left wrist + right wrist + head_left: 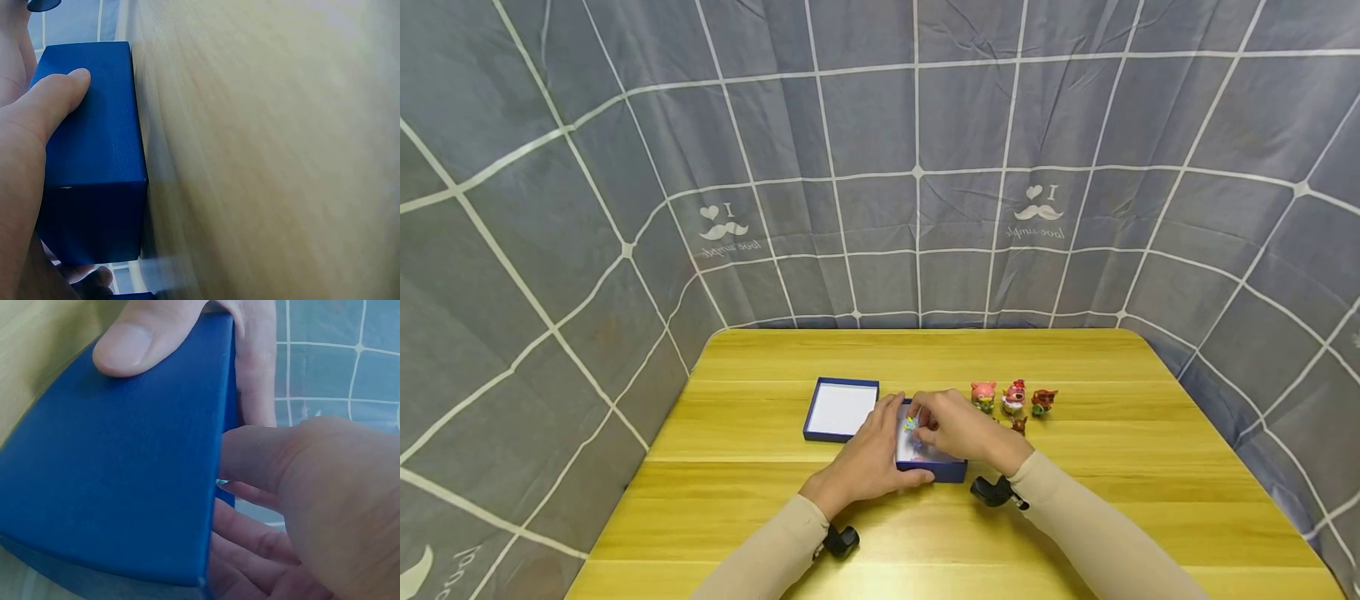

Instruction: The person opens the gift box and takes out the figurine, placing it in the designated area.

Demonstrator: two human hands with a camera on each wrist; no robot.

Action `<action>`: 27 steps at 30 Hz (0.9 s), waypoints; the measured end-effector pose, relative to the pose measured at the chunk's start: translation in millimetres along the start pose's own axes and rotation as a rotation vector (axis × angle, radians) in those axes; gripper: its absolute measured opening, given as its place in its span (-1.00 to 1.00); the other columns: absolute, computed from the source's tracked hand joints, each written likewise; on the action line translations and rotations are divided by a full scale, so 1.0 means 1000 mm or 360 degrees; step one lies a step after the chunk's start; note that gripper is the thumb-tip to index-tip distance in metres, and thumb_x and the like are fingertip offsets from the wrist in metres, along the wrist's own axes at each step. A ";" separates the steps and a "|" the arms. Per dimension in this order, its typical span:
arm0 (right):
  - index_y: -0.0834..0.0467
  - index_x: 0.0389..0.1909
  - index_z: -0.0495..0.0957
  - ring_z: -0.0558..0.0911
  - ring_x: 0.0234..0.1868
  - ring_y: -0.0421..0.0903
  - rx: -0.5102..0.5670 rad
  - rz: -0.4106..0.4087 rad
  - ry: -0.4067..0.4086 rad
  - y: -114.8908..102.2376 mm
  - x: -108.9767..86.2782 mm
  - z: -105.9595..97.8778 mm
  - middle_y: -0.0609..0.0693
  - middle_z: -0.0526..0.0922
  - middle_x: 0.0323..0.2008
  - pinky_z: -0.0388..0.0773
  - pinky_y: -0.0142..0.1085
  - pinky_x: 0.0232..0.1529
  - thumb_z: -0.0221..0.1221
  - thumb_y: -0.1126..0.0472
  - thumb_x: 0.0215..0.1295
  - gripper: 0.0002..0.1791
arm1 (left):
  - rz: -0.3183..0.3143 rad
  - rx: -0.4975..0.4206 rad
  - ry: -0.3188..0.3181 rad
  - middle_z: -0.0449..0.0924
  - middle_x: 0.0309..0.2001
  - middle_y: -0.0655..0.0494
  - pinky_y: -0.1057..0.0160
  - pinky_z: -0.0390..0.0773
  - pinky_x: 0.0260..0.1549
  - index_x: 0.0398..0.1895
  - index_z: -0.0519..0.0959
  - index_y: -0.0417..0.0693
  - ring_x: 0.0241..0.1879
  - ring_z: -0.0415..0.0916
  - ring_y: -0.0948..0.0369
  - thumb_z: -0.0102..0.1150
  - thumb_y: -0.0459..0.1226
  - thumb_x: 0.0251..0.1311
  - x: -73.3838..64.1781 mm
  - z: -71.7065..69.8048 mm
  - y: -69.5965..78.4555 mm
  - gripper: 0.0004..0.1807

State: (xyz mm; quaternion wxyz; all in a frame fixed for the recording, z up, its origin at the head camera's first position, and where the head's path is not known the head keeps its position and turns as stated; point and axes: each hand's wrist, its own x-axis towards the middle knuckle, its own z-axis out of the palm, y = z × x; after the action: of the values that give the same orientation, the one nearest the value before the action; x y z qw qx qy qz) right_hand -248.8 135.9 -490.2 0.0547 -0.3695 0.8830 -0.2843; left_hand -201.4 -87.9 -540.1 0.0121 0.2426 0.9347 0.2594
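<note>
A blue open-topped box point(931, 472) with a whitish inside stands on the table. My left hand point(872, 454) grips it at its left near corner, the thumb point(62, 94) flat against the near wall and the fingers along the left side. My right hand point(958, 425) reaches over the box's right side, fingers dipped inside. Between its thumb and fingertips is a small yellow and light-blue figurine point(912, 423), partly covered by the fingers. In the right wrist view the box wall point(125, 462) hides nearly all of the figurine.
Left of the box lies a shallow blue lid point(842, 408), its white inside up. Several small figurines stand to the right: a pink one point(982, 395), a red-topped one point(1013, 397), a brown and green one point(1042, 402), and a brown one point(1018, 425) partly behind the right wrist.
</note>
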 end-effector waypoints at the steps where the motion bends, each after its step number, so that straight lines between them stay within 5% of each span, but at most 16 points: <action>1: 0.24 0.15 0.76 0.68 -0.32 -0.38 0.0005 0.0007 0.0005 0.000 0.000 0.000 -0.07 0.85 -0.22 0.70 -0.45 -0.26 0.44 0.31 0.62 -0.80 | -0.0002 -0.0008 0.0001 -0.03 0.92 -0.24 -0.22 0.32 0.83 0.96 -0.11 -0.19 0.91 0.03 -0.19 0.48 0.44 0.40 0.000 0.000 0.000 0.46; 27: 0.15 0.33 0.78 0.88 -0.16 -0.18 0.0064 0.0079 0.0298 -0.006 -0.028 -0.002 -0.01 0.92 -0.15 0.86 -0.34 -0.10 0.43 0.23 0.67 -0.68 | -0.0016 -0.0042 0.0011 0.01 0.90 -0.28 -0.28 0.41 0.77 0.96 -0.10 -0.18 0.87 0.13 -0.23 0.54 0.43 0.34 0.000 -0.001 0.003 0.50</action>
State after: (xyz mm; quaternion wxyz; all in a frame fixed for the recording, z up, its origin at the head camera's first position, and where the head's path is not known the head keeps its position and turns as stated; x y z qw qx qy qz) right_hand -225.3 152.4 -488.6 -0.0136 -0.3182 0.8872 -0.3337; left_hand -200.5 -86.4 -537.8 0.0133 0.2368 0.9324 0.2727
